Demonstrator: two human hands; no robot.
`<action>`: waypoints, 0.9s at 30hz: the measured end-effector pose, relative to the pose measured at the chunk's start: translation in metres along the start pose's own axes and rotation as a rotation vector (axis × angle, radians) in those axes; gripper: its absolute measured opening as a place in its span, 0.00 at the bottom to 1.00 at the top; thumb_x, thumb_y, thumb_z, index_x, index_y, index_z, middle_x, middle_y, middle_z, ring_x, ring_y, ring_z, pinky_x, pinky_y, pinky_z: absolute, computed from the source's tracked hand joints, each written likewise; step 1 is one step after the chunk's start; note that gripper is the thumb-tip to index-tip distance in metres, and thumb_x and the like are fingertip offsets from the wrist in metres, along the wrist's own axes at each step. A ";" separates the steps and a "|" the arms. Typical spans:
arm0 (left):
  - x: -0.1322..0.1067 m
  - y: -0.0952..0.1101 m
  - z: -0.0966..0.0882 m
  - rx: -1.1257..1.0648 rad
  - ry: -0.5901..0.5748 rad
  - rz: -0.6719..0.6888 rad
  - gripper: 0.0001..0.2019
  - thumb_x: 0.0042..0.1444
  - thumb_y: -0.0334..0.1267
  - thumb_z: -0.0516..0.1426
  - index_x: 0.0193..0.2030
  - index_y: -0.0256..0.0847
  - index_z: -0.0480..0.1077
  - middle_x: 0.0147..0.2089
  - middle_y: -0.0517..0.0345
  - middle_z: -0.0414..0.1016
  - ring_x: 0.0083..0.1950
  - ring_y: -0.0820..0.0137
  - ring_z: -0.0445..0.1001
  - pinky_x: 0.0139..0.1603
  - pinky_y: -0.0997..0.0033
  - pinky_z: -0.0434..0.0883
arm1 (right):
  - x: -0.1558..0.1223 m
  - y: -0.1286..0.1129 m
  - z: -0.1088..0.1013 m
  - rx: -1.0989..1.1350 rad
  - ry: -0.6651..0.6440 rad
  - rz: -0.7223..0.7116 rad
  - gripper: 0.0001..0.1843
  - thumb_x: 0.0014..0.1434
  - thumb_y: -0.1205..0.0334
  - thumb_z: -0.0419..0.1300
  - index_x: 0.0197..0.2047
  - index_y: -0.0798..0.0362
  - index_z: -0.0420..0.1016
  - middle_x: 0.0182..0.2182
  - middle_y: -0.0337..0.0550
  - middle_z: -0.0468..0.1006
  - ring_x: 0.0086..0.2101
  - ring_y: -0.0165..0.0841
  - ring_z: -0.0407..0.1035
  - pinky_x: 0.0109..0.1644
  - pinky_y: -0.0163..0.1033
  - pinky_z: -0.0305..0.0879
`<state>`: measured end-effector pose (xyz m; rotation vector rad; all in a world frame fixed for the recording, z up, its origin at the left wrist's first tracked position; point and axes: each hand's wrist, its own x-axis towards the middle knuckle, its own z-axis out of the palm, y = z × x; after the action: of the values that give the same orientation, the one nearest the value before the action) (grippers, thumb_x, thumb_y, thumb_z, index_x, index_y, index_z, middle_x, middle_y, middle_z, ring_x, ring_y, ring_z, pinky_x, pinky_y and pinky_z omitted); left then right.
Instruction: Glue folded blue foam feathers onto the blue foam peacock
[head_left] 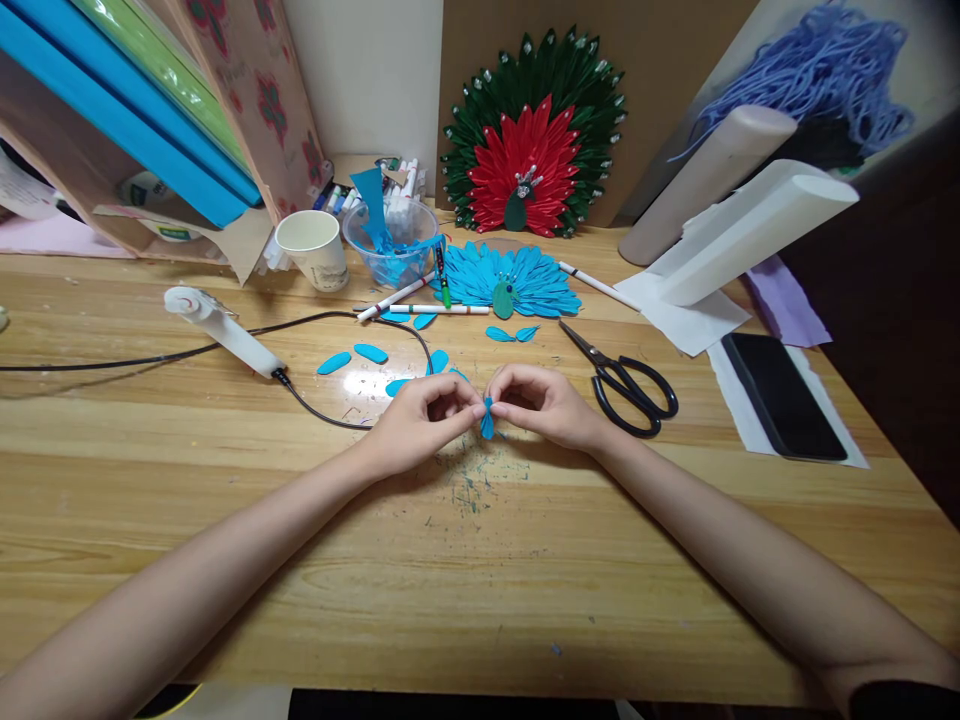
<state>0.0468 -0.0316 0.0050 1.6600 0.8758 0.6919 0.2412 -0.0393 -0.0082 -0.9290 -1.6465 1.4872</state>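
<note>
Between the fingertips of both hands is a small blue paper petal (487, 424), pinched at its upper part and flaring out below. My left hand (427, 420) closes on it from one side, my right hand (546, 405) from the other. Just beyond the left hand lie several flat blue paper ovals (370, 353). Two pinched blue petals (501, 334) rest farther back. Behind them is a blue paper peacock (504, 280) with a green body. Black-handled scissors (626, 380) lie to the right of my right hand, blades partly apart.
A white glue gun (225, 335) with a black cord lies at left. Behind stand a paper cup (309, 245), a clear bowl (360, 255) of blue scraps, and a red and green peacock (532, 150). Markers (439, 310) lie near the blue peacock. A phone (784, 395) sits at right.
</note>
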 end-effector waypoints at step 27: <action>-0.002 0.001 -0.001 0.056 0.000 -0.006 0.19 0.60 0.46 0.50 0.24 0.36 0.69 0.26 0.59 0.71 0.29 0.74 0.67 0.33 0.74 0.63 | -0.010 -0.001 0.000 -0.968 0.356 -0.597 0.04 0.55 0.64 0.60 0.32 0.45 0.75 0.26 0.40 0.76 0.31 0.33 0.68 0.35 0.40 0.66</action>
<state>0.0448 -0.0330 0.0065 1.7061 0.9073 0.6681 0.2459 -0.0486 -0.0073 -0.9585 -2.1035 0.0617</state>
